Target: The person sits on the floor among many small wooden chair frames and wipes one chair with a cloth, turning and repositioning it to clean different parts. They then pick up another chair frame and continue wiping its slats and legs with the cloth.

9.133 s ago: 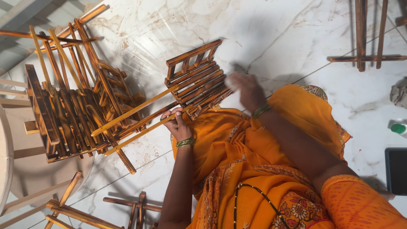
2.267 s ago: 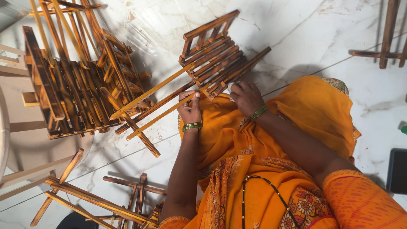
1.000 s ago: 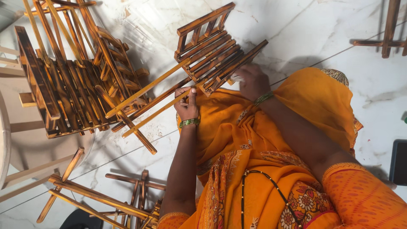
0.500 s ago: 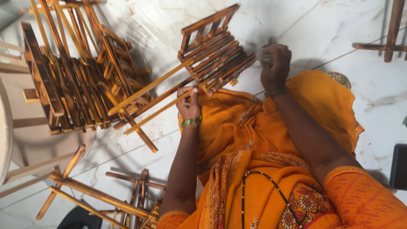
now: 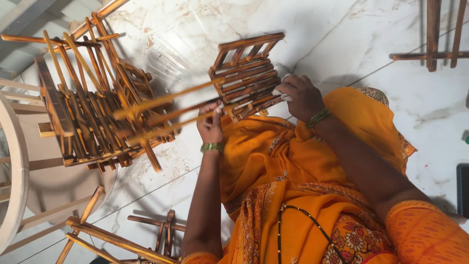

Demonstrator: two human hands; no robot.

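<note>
A small folding frame of dark wooden slats (image 5: 246, 73) hangs over my lap above the white marble floor, its long pale legs (image 5: 166, 110) sticking out to the left. My left hand (image 5: 210, 124), a green bangle at the wrist, grips the frame's lower legs from below. My right hand (image 5: 303, 95) curls over the right end of the slats, with a pale scrap showing under its fingers. My orange garment (image 5: 293, 195) fills the lower right.
A heap of similar wooden frames (image 5: 93, 117) lies on the floor just left of the held one. A pale round stool (image 5: 14, 171) stands at the left edge. More frames lie at bottom left (image 5: 122, 239) and top right (image 5: 432, 39). A dark flat device (image 5: 463, 190) is at the right edge.
My right hand lifted off to the upper right half a second ago and has come back down onto the frame's right end. The left hand has kept its grip throughout.
</note>
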